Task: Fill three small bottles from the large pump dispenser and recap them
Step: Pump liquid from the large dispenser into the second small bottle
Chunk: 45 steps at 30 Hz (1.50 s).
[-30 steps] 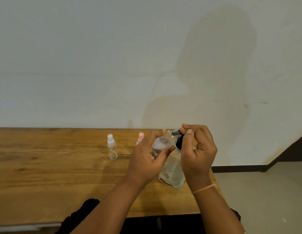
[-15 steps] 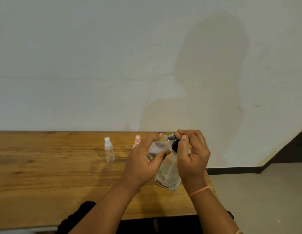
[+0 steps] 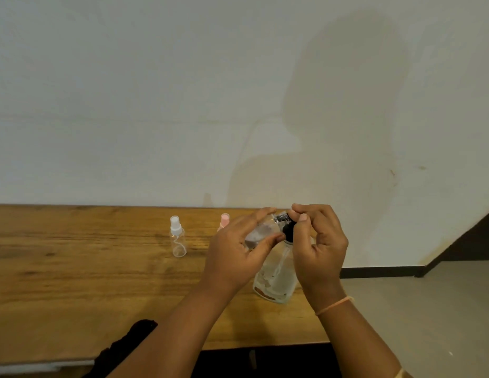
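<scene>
The left hand (image 3: 237,255) curls round a small clear bottle (image 3: 261,233), tilted toward the right hand (image 3: 318,246). That hand's bent fingers and thumb pinch the black pump head (image 3: 288,231) of the large clear dispenser (image 3: 276,276), which stands just below on the wooden table (image 3: 74,282). The dispenser's brown label is unreadable. To the left of the hands stand a white-capped bottle (image 3: 177,240) and a pink-capped bottle (image 3: 224,220).

The left hand (image 3: 237,255) holds a tilted small bottle (image 3: 261,231) at the large pump dispenser (image 3: 276,279) on the counter (image 3: 74,268). The right hand (image 3: 319,246) grips its black pump head (image 3: 288,231). Two capped bottles (image 3: 177,240) stand to the left.
</scene>
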### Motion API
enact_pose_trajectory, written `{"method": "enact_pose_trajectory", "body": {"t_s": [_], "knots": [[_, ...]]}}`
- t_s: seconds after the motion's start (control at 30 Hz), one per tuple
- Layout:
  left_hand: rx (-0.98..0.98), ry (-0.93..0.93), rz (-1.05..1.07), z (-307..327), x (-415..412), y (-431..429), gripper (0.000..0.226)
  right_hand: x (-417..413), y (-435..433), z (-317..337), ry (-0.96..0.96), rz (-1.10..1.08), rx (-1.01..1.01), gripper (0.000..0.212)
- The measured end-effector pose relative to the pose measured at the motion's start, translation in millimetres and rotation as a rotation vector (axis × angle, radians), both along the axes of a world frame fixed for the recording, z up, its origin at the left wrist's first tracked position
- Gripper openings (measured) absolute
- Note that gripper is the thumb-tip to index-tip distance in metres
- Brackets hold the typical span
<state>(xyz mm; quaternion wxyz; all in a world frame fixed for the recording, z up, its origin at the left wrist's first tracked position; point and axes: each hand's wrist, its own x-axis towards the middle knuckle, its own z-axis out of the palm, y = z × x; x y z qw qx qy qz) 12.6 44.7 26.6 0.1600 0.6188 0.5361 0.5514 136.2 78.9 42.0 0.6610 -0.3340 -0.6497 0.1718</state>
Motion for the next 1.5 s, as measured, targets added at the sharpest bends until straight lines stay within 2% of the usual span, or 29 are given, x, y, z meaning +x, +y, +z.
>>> {"method": "enact_pose_trajectory", "body": {"t_s": [0.3,0.6,0.77,0.93,1.2,1.37,1.5], "knots": [[0.002,-0.085,-0.029,9.1,0.3,-1.3,0.042,-1.7,-2.2,13.7,0.046,0.000,-0.051,0.022],[-0.129,-0.190,-0.089,-0.1,0.2,2.7,0.048,1.8,4.6,-1.0,0.032,0.028,-0.062,0.023],[-0.094,-0.193,-0.077,6.6,-0.4,1.5,0.044,-2.1,-2.1,9.4,0.101,0.028,-0.077,0.022],[-0.098,-0.209,-0.071,6.3,1.8,4.2,0.043,-2.2,0.8,11.4,0.093,0.025,-0.075,0.023],[-0.153,-0.299,-0.115,-1.6,3.7,0.4,0.059,-2.1,-0.4,-0.6,0.097,0.037,-0.095,0.023],[-0.105,-0.188,-0.079,6.3,2.5,-1.9,0.047,-3.1,-4.1,6.4,0.081,0.009,-0.022,0.023],[-0.113,-0.194,-0.070,8.5,2.6,-0.7,0.042,-1.4,-0.1,5.3,0.033,-0.001,0.012,0.022]]}}
